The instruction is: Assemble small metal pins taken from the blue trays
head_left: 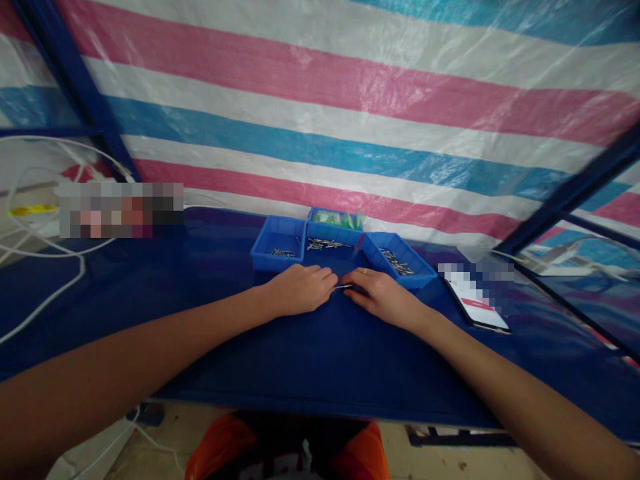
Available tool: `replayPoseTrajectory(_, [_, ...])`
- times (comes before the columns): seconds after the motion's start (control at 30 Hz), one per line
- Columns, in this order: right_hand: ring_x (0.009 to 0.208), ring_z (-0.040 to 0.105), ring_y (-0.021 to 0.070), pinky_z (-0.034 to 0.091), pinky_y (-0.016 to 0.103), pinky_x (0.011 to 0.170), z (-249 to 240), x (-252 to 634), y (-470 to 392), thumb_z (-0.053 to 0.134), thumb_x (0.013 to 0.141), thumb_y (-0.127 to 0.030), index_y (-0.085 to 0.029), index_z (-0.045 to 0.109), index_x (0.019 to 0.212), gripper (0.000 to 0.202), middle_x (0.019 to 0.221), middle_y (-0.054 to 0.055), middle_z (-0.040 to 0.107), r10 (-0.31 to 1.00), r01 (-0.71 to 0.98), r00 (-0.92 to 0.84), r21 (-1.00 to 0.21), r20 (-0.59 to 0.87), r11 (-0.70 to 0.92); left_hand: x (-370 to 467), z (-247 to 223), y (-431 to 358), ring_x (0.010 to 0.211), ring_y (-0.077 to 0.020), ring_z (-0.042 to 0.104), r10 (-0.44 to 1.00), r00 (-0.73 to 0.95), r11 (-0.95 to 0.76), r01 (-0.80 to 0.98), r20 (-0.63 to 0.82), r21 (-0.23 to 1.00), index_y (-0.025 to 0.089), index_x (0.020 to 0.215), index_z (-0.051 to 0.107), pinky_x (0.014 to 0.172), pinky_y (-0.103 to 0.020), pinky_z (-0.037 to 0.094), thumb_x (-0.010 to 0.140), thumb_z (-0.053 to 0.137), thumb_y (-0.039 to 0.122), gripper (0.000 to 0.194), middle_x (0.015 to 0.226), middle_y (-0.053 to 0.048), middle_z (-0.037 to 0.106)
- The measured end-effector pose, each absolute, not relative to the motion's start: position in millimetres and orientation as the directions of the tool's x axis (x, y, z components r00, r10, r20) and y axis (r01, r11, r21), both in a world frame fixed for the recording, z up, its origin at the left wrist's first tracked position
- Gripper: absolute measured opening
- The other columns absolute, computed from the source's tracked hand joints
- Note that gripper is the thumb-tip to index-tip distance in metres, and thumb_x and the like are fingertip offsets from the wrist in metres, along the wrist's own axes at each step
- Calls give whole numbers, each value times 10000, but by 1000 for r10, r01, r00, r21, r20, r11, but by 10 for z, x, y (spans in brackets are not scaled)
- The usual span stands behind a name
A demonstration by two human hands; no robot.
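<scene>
The light is moderate and soft, and the whole picture has a slightly hazy look. On the striped sheet (320, 113), whitish glare and thin shiny lines appear at upper centre and upper right. The blue table (310, 360) is darker, with dim reflections at the right side. The phone screen (473, 297), right of centre, is bright. Square pixel blocks hide one area at left and a smaller one at right. Fine details at the centre are a little blurred, and the wide view stretches things near the edges.
</scene>
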State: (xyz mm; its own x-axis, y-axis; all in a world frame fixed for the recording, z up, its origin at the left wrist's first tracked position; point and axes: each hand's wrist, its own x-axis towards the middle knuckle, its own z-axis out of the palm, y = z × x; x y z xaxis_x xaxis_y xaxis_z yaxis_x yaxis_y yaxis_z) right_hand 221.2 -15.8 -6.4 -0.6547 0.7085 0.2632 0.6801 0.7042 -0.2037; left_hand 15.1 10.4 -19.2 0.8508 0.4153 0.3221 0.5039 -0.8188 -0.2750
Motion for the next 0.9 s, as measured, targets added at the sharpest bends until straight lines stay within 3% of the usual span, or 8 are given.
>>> replayPoseTrajectory(0.23, [795,588,175,444,279,723,-15,2220,-172,467,895,-208,-170,607,913,147,836,49,632,762,749,-616,-152,201,645,158,-209,101,717,-163,574,424,834,-807,525,354,-271,165,893,498,505,-242,361,921,355,249,168,813,-26,587])
replayPoseTrajectory(0.9, [794,586,173,439,280,742,-39,2219,-167,406,931,-284,-165,613,946,240,844,55,637,760,759,-607,-115,232,641,154,-191,93,675,-161,567,430,813,-794,547,392,-264,170,850,521,515,-236,356,909,390,283,182,767,-29,597])
